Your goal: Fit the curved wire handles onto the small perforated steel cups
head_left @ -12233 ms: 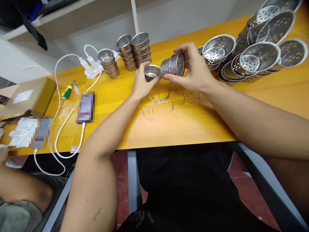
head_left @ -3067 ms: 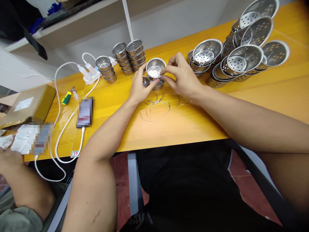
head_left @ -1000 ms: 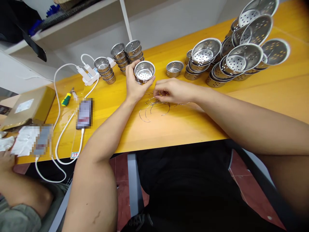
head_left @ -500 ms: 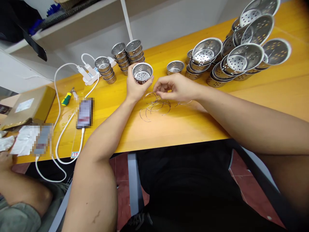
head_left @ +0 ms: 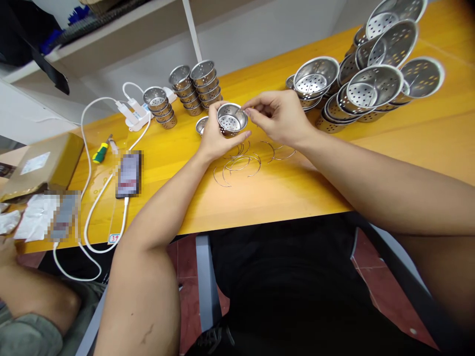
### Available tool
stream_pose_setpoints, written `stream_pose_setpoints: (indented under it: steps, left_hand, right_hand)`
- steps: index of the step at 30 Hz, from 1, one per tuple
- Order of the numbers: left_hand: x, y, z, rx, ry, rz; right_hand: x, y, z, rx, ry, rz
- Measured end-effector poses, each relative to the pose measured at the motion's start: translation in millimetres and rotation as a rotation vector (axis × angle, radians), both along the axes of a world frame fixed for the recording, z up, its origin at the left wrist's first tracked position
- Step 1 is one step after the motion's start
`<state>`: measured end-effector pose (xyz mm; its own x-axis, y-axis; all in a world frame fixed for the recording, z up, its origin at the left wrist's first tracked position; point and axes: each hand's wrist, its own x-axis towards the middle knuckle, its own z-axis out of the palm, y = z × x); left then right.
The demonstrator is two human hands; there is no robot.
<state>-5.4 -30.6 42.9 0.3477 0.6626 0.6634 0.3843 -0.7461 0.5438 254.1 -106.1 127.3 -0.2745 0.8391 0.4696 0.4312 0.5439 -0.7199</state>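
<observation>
My left hand (head_left: 215,136) is wrapped round a small perforated metal cup (head_left: 230,129), which it holds above the table with its mouth facing up towards me. At the cup's right rim, the thumb and forefinger of my right hand (head_left: 284,116) pinch a thin metal wire (head_left: 238,112), whose visible end reaches into the cup. Several curved wires (head_left: 237,170) lie loose on the table below my hands. Partly hidden behind my left hand stands another perforated cup (head_left: 201,125).
Stacked perforated cups (head_left: 204,84) stand at the back, with a larger group (head_left: 374,91) at the right. Left of me are a power strip (head_left: 137,116), a phone (head_left: 128,173), a green-and-yellow screwdriver (head_left: 100,153), white cables and a cardboard box (head_left: 48,165). Another person's arm (head_left: 33,282) shows at lower left.
My right hand has risen from the loose wires to the cup's rim with a wire in its fingers. My left hand has brought the cup slightly right and nearer to me.
</observation>
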Motion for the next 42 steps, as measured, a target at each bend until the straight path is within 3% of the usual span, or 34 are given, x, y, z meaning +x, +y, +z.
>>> stream_pose_setpoints:
  steps: [3,7,24,42]
  left_hand:
    - [2.6,-1.5,-2.1,-0.004,0.008,-0.003]
    - [2.2,2.4,-5.7,-0.010,-0.001,-0.014]
    - [5.1,2.3,-5.7,-0.057,-0.012,-0.027]
    - [7.0,-10.3,4.1,-0.097,-0.017,-0.027]
  right_hand:
    - [2.3,-0.7,0.0,0.043,-0.087,-0.049]
    - [5.3,-1.0,3.2,0.073,-0.154,-0.017]
    - [-3.0,-7.4,5.0,0.038,-0.167,-0.107]
    - [-8.5,-6.6,-0.5,0.061,-0.123,-0.115]
